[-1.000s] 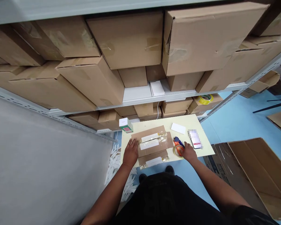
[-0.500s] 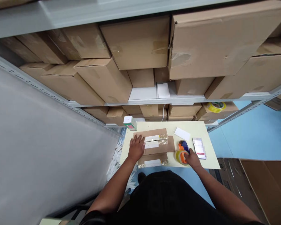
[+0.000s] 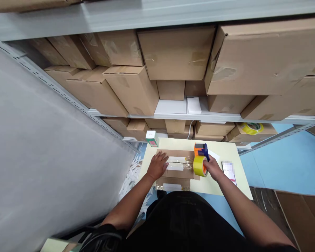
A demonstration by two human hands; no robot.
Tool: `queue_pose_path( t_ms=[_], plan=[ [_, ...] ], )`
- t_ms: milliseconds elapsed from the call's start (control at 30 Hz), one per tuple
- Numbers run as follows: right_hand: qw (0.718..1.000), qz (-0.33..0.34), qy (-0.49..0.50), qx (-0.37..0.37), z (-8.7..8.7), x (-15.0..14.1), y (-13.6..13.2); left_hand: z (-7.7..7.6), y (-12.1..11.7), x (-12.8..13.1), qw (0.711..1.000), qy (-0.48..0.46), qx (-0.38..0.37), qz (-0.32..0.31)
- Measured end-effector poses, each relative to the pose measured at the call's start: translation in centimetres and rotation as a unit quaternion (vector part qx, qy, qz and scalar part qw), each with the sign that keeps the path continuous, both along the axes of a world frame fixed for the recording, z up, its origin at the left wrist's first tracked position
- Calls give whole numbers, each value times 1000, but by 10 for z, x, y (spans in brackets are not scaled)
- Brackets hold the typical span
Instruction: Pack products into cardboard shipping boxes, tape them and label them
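My left hand lies with its fingers spread over the left side of a flat cardboard box on the small cream table. White strips and clear tape run across that box. Wrapped in my right hand is an orange and dark blue tape dispenser with a yellow roll, held upright over the box's right end. A second taped cardboard piece lies at the near edge of the table, partly under the first.
A phone and a partly hidden white card lie on the table to the right. A small white-green box stands at its far left corner. Shelves of cardboard boxes rise behind, with a yellow tape roll on the lower one.
My right hand has lifted the tape dispenser and brought it forward and left, to the box's right end. My left hand stays on the box. The camera view has shifted slightly.
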State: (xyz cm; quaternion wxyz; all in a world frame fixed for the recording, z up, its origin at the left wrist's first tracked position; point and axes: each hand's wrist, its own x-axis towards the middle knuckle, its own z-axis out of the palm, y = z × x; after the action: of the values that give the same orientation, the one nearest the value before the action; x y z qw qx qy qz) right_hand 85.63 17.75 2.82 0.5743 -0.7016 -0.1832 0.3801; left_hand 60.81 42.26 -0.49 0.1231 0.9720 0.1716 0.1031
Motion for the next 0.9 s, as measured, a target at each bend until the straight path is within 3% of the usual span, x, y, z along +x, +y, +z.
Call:
queue_pose_path(
  t_ms=[167, 333, 567, 733, 900],
  plan=[
    [994, 29, -79, -63, 1, -28, 18, 4, -7, 2, 999, -18, -20, 21],
    [980, 30, -147, -128, 14, -50, 26, 6, 1, -3, 992, -77, -101, 18],
    [927, 91, -261, -252, 39, -70, 51, 1, 35, -14, 981, -37, -162, -103],
    [900, 120, -351, -227, 50, -78, 65, 12, 35, -17, 988, -25, -113, -100],
    [831, 153, -506, -171, 46, -82, 76, 23, 22, -14, 986, 39, -138, -84]
  ],
)
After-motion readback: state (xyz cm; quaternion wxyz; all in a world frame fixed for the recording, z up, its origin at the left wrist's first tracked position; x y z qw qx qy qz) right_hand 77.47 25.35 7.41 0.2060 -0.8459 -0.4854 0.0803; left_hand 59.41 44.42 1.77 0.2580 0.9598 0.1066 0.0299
